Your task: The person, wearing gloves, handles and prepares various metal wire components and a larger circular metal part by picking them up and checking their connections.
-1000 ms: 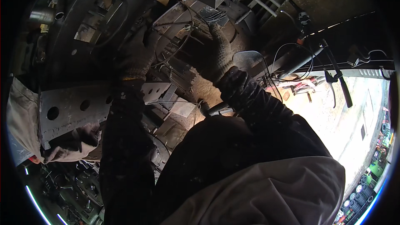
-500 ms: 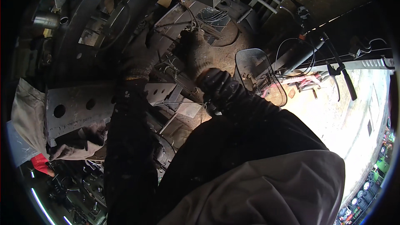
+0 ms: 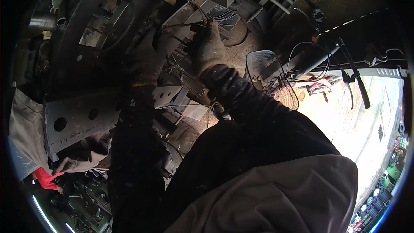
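My right hand (image 3: 210,48), in a pale, dirty work glove, reaches among thin rods and wires on a dark steel bench. Its fingers look curled in toward the left, and what they hold is hidden in shadow. Close by lies a thin dark rod (image 3: 179,24); a bundle of wires (image 3: 225,16) lies just beyond the fingertips. My left hand (image 3: 144,62), also gloved, rests over dark metal to the left. Deep shade hides its fingers. Below that wrist runs a steel plate with round holes (image 3: 77,116).
A black mesh basket (image 3: 271,75) and a bicycle handlebar (image 3: 354,75) stand to the right, beside a bright floor (image 3: 340,121). Grey cloth (image 3: 28,125) hangs over the plate's left end. A person's red sleeve (image 3: 45,179) shows at lower left. A metal pipe (image 3: 45,21) lies at upper left.
My right hand has turned and moved slightly up, farther among the rods and wires. The left hand stays nearly in place. The red sleeve at lower left shows more.
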The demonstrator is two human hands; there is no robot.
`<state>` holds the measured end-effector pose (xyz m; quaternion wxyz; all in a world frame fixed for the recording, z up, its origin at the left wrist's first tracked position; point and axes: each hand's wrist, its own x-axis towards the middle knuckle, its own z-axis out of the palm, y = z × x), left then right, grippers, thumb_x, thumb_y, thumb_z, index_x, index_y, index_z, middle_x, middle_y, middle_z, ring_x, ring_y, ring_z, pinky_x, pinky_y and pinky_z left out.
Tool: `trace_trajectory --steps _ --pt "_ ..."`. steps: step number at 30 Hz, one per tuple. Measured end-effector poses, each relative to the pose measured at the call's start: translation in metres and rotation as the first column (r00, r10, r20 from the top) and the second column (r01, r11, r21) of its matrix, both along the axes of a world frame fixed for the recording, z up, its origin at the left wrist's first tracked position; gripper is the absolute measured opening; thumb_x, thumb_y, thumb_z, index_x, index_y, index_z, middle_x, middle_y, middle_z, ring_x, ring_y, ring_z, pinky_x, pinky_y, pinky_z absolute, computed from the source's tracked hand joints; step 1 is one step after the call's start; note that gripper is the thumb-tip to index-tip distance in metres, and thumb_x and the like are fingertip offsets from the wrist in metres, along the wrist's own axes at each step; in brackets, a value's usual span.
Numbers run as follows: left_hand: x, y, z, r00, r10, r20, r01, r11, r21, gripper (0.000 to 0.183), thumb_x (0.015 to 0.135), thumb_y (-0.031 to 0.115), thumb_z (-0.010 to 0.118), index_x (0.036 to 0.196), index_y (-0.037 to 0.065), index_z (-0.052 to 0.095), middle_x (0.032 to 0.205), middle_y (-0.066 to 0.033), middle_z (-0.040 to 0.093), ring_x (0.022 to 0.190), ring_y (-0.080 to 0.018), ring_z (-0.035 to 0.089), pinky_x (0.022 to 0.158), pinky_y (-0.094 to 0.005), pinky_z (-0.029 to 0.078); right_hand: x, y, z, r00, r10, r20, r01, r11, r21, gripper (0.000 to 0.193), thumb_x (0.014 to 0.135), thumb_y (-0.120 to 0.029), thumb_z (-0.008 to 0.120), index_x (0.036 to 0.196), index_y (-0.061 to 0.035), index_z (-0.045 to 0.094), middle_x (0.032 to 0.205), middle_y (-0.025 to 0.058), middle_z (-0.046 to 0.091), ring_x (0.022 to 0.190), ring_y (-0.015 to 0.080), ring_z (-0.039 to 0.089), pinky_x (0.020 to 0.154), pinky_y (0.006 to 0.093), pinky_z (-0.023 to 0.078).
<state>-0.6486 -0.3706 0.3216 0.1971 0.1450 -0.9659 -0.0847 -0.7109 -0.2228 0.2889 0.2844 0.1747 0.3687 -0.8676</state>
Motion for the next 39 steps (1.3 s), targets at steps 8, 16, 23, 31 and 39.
trace_trajectory --steps 8,16,23,31,39 --pt "0.002 0.004 0.002 0.999 0.035 -0.016 -0.035 0.999 0.005 0.055 0.094 0.052 0.059 0.129 0.010 0.062 0.121 -0.0180 0.066 0.112 -0.0358 0.063 0.094 -0.0407 0.049 0.001 -0.004 -0.008 0.968 -0.019 -0.249 0.086 0.961 0.263 0.058 0.099 -0.053 0.045 0.114 0.0010 0.062 0.082 0.0123 0.063 0.067 0.0244 0.063 0.060 0.0349 0.052" --pt "0.002 0.000 0.006 0.992 0.067 0.103 -0.085 0.979 0.183 0.055 0.092 0.052 0.061 0.128 0.010 0.062 0.122 -0.0178 0.065 0.112 -0.0340 0.063 0.094 -0.0398 0.049 -0.050 0.029 0.004 0.896 0.380 -0.230 -0.393 0.919 -0.011 0.053 0.103 -0.041 0.045 0.125 0.0064 0.052 0.104 0.0193 0.065 0.090 0.0360 0.065 0.081 0.0450 0.053" --pt "0.005 -0.001 0.001 0.996 0.072 0.058 -0.076 0.995 0.063 0.054 0.093 0.053 0.059 0.128 0.011 0.063 0.124 -0.0197 0.064 0.114 -0.0356 0.062 0.096 -0.0408 0.048 -0.032 -0.001 -0.004 0.996 0.091 0.023 -0.091 0.996 -0.002 0.064 0.101 -0.056 0.036 0.122 -0.0012 0.061 0.100 0.0154 0.067 0.084 0.0271 0.063 0.078 0.0393 0.050" --pt "0.000 0.009 0.011 0.983 0.130 0.133 -0.141 0.987 0.082 0.056 0.094 0.055 0.056 0.131 0.013 0.061 0.128 -0.0192 0.062 0.118 -0.0374 0.059 0.100 -0.0415 0.046 -0.023 -0.014 -0.014 0.952 0.029 -0.305 0.169 0.779 0.603 0.074 0.097 -0.064 0.037 0.111 0.0016 0.068 0.096 0.0141 0.069 0.086 0.0286 0.063 0.085 0.0371 0.047" --pt "0.001 0.003 0.012 0.991 0.097 0.095 -0.114 0.972 0.205 0.064 0.090 0.060 0.060 0.130 0.010 0.061 0.129 -0.0216 0.061 0.121 -0.0366 0.057 0.102 -0.0410 0.044 -0.029 -0.002 -0.057 0.902 0.137 -0.410 -0.027 0.965 0.263 0.064 0.098 -0.057 0.044 0.124 -0.0002 0.059 0.104 0.0133 0.071 0.097 0.0294 0.067 0.085 0.0375 0.049"
